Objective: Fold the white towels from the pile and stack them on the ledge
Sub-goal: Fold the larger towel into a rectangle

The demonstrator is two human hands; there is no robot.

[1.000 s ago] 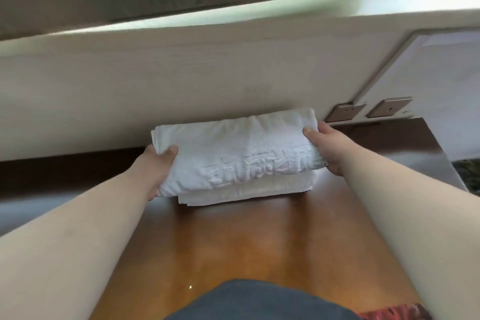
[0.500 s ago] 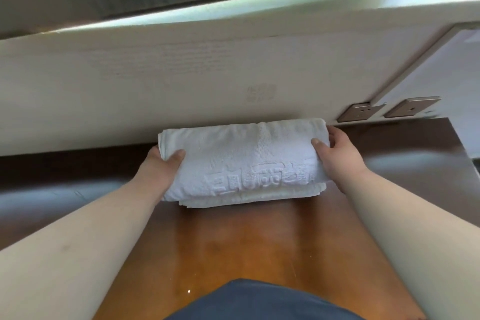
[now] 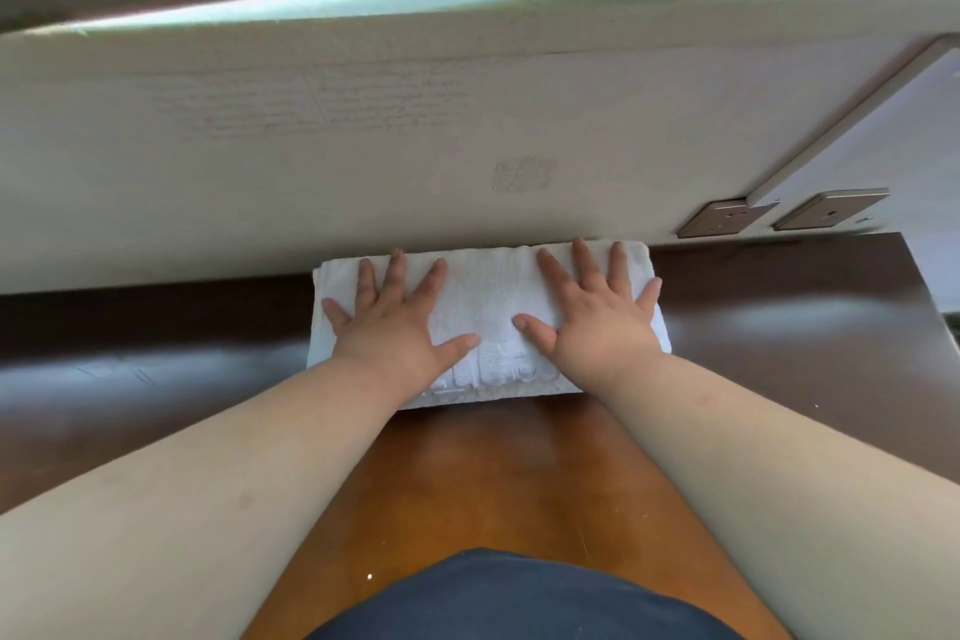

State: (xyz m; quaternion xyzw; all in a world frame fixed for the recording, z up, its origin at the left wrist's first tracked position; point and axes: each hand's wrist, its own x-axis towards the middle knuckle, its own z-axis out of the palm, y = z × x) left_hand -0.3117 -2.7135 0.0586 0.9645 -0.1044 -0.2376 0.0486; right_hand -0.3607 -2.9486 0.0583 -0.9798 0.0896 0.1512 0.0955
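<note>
A folded white towel [image 3: 485, 296] with raised lettering on its near face lies on top of another folded white towel [image 3: 467, 396], whose edge shows beneath it. The stack rests on the brown wooden ledge [image 3: 493, 478], pushed back against the pale wall. My left hand [image 3: 397, 327] lies flat on the left half of the top towel, fingers spread. My right hand [image 3: 592, 317] lies flat on the right half, fingers spread. Neither hand grips anything. The loose pile of towels is out of view.
Two metal wall sockets [image 3: 724, 218] [image 3: 828, 209] sit just right of the stack, low on the wall. The ledge's right edge [image 3: 930, 307] drops off at the far right. My dark blue clothing [image 3: 514, 598] fills the bottom centre.
Both hands let go of the towel's ends and now lie flat on top of it. The towel sits lower on the stack and further back against the wall.
</note>
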